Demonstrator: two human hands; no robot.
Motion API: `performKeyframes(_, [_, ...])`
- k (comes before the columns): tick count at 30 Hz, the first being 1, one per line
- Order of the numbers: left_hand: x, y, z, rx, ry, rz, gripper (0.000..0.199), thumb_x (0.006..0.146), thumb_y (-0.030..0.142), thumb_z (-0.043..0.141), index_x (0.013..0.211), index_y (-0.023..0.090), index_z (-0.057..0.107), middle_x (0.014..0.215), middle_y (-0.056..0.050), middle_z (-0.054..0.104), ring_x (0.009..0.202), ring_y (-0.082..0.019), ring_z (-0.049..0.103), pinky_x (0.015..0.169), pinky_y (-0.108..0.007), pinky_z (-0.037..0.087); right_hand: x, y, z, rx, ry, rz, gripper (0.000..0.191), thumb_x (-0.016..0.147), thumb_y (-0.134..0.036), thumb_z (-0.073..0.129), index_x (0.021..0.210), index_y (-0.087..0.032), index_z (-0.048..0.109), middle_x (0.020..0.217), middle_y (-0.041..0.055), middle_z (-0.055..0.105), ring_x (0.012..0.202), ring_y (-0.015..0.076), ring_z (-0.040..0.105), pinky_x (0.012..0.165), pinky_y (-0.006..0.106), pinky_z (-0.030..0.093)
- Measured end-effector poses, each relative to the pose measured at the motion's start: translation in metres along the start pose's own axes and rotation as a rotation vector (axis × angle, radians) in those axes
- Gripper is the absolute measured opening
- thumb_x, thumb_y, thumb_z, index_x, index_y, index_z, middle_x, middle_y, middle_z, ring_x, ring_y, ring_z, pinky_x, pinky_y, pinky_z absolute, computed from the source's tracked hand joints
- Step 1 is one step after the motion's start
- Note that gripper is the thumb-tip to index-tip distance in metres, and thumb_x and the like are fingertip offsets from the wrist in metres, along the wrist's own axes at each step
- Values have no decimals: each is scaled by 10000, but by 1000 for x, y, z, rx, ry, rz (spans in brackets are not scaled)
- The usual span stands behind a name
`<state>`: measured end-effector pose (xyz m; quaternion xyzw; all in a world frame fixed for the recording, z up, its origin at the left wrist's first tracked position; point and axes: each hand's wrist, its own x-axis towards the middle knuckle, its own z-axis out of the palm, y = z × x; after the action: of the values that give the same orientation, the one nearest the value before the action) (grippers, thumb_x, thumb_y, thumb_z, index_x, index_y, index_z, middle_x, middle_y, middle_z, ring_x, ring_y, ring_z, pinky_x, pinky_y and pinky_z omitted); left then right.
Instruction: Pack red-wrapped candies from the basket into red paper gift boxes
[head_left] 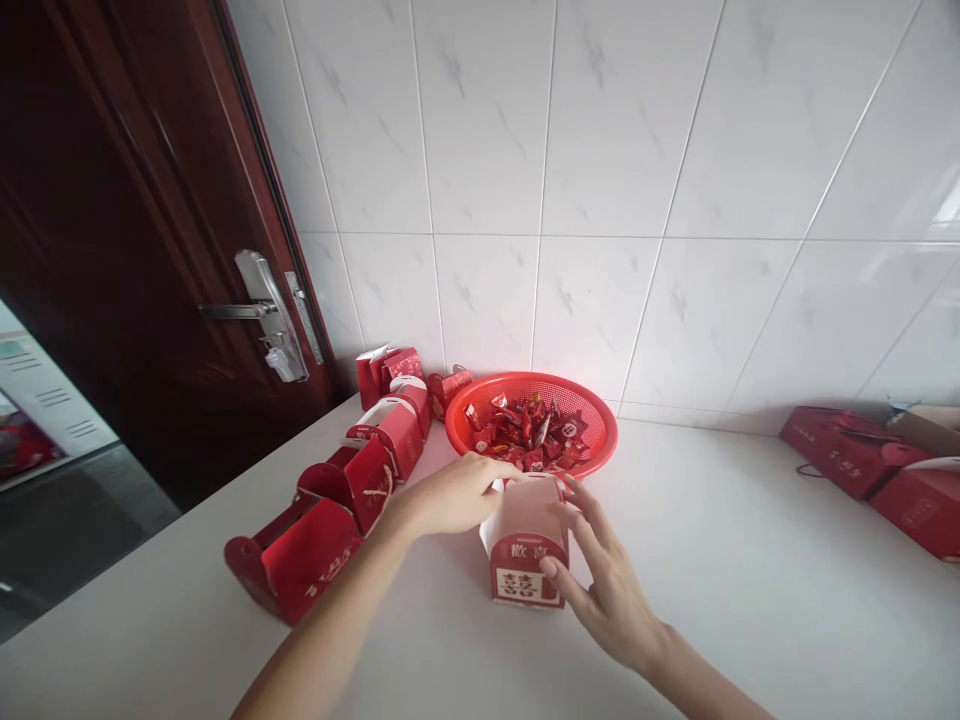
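Note:
A small red-and-white candy box (pixel 529 560) with a curved top and Chinese characters on its front stands upright on the white table (pixel 675 600). My left hand (pixel 457 493) reaches over its upper left edge, index finger along the back of the top and the other fingers partly hidden. From the right side, my right hand (pixel 604 580) holds the box, thumb on the front face and bent fingers at the top right edge. Whether the far flap is fastened cannot be seen. Just behind the box sits a red plastic basket (pixel 606 440) holding wrapped candies (pixel 529 430).
Several red boxes run along the table's left side, among them an open-sided one (pixel 300 560) and one with a cord (pixel 360 480). More red boxes (pixel 847 450) lie at the far right. A tiled wall (pixel 487 150) bounds the back; a dark door (pixel 150 200) stands left.

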<state>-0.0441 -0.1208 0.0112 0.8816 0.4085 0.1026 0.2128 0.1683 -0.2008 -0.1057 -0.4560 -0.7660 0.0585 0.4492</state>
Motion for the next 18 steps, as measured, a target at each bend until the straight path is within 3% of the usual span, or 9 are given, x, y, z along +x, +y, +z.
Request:
performKeyframes(5, [-3,-8,-16,-42,-152,-152,550,780,160,443,1277,232,667,869,-14,737,688,-169,667,603,-236,465,-1,4,2,106,97,141,255,1018,-429,453,1176,-239,513,1335,152,568,1373,301,480,954,418,563])
performKeyframes(8, [-5,-11,-21,-34,-162,-138,512,834,253,490,1324,249,638,973,-19,739,811,-177,683,702,-242,489,-3,1,-2,76,119,134,246,1025,-397,427,1199,-245,511,1435,157,493,1380,307,467,978,455,551])
performKeyframes(12, [-4,-18,-26,-93,-49,-133,546,899,485,511,1376,231,592,1137,-66,720,996,-209,672,826,-275,502,-13,-15,-6,-41,162,-120,394,966,-306,519,1351,-242,464,1553,182,372,1399,368,437,1023,546,509])
performKeyframes(15, [9,-26,-33,-112,75,-94,505,911,453,493,1325,196,625,1114,-81,728,1011,-216,670,856,-289,502,-32,-27,11,-20,155,-281,379,938,-237,527,1317,-239,531,1396,167,574,1269,338,575,960,464,555])
performKeyframes(18, [41,-37,-37,-73,49,-53,438,870,354,535,1252,192,675,1054,-68,749,989,-221,679,822,-275,503,-54,-36,43,0,79,-472,215,990,-288,490,1165,-246,607,1153,119,732,1003,258,704,841,368,597])
